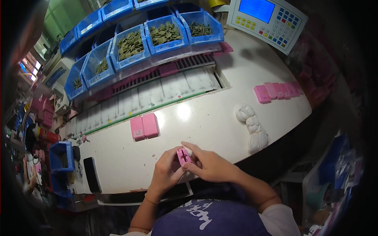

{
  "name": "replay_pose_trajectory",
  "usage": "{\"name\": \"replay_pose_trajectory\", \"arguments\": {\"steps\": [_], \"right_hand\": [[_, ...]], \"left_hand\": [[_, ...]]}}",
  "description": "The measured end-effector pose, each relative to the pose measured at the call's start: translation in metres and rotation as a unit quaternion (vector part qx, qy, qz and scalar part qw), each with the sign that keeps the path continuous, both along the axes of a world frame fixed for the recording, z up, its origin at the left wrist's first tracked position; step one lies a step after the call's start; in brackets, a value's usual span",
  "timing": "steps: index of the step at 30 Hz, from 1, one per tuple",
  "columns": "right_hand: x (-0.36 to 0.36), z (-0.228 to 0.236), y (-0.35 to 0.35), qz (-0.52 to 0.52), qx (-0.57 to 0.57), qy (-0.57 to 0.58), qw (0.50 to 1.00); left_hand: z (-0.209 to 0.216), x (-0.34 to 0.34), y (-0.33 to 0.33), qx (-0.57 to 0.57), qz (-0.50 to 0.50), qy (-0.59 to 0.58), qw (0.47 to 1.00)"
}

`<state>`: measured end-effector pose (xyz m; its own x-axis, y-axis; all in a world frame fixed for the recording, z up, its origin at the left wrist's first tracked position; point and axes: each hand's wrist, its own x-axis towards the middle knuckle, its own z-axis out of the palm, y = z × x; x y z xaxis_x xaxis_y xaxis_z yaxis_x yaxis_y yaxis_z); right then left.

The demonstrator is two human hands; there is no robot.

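Close to the table's near edge, a small pink case point(183, 155) is held between my two hands, its dark-slotted end facing up. My left hand point(164, 169) wraps round its left side, with a beaded band on the wrist. On the other side, my right hand point(210, 165) grips the case with thumb and fingers. Something white shows by the right fingers, too small to make out. Two pink cases point(144, 126) lie side by side on the table beyond my hands. Whatever is inside the held case is hidden.
Blue bins point(130, 43) with dried green-brown pieces stand at the back, behind a glass-edged white panel point(145, 96). A white knotted bundle point(254, 129) and a row of pink cases point(271, 92) lie right. A control panel point(267, 21) stands back right; a phone point(92, 175) lies left.
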<state>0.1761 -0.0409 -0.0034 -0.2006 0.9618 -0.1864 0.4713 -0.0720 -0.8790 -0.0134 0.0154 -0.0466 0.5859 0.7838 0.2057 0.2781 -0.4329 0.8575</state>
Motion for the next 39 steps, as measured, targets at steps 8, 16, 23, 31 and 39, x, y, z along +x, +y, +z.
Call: {"name": "replay_pose_trajectory", "arguments": {"steps": [8, 16, 23, 31, 39], "right_hand": [[0.013, -0.024, 0.03, 0.001, -0.027, 0.136, 0.99], [0.026, -0.032, 0.009, 0.022, -0.025, 0.134, 0.99], [-0.028, -0.041, -0.033, -0.007, 0.028, 0.299, 0.954], [-0.002, -0.022, -0.006, -0.093, 0.193, 0.081, 0.973], [-0.013, -0.015, 0.027, -0.057, 0.075, 0.319, 0.943]], "left_hand": [[-0.003, -0.003, 0.005, -0.022, -0.021, 0.021, 0.999], [-0.01, -0.015, 0.021, -0.196, -0.064, -0.088, 0.975], [-0.007, 0.011, 0.005, -0.469, -0.085, -0.547, 0.688], [0.011, 0.008, -0.002, -0.514, 0.102, -0.345, 0.779], [0.028, 0.016, -0.007, -0.405, 0.12, -0.24, 0.874]]}}
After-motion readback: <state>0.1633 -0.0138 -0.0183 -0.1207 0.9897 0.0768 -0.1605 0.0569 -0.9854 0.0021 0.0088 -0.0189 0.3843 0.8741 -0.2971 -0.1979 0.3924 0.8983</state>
